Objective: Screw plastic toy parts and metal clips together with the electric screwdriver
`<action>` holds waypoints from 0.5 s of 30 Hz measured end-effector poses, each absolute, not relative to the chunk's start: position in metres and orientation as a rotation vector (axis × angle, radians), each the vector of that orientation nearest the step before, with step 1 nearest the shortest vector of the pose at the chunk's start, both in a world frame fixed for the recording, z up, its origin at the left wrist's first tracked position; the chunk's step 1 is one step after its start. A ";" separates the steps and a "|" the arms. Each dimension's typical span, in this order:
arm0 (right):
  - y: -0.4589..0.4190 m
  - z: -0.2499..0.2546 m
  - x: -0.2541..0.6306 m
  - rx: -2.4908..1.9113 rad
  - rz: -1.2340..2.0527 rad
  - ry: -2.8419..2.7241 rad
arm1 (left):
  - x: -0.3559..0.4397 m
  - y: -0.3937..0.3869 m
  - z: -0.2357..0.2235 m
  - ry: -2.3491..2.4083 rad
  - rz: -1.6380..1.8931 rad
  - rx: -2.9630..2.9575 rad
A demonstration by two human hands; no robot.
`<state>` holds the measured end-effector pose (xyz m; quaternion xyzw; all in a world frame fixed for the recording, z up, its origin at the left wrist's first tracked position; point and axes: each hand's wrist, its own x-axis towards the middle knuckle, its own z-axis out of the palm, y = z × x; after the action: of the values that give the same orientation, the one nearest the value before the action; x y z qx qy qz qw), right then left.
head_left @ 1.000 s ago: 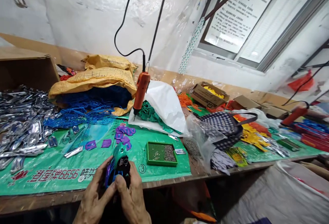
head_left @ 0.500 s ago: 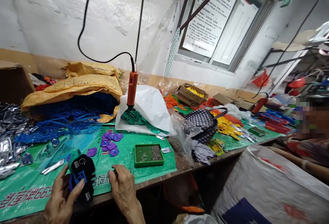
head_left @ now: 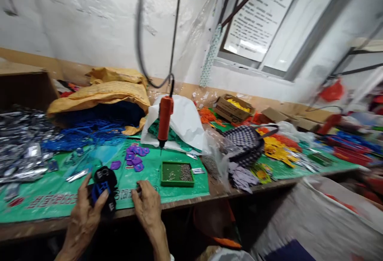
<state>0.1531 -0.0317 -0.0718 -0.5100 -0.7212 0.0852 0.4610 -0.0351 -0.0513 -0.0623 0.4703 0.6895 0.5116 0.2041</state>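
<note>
I have the left hand (head_left: 85, 209) holding a black-and-blue piece (head_left: 110, 182) at the near edge of the surface (head_left: 201, 188), its long side pointing away across it. The right hand (head_left: 149, 203) is curled, apart, to its right; I can't tell if it holds anything.

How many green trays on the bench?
2: the near tray, just right of the right hand, with small metal parts; the far tray, farther right, blurred. Others may be hidden.
</note>
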 end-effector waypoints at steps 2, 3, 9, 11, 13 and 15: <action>-0.031 -0.070 0.158 -1.212 0.263 -1.774 | -0.025 -0.055 -0.055 1.850 1.437 1.316; -0.030 -0.069 0.161 -1.192 0.286 -1.773 | -0.020 -0.056 -0.052 1.826 1.484 1.346; -0.029 -0.066 0.174 -1.060 0.376 -1.804 | -0.010 -0.055 -0.055 1.792 1.600 1.406; -0.029 -0.068 0.173 -1.046 0.378 -1.796 | -0.012 -0.055 -0.057 1.781 1.575 1.399; -0.033 -0.072 0.171 -1.054 0.354 -1.772 | -0.013 -0.058 -0.058 1.791 1.543 1.357; -0.039 -0.078 0.168 -1.083 0.304 -1.745 | -0.015 -0.065 -0.057 1.871 1.515 1.282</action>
<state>0.1682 -0.0390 -0.0777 -0.4494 -0.7241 0.1263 0.5077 -0.0146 -0.0648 -0.0569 0.4599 0.6714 0.5436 0.2056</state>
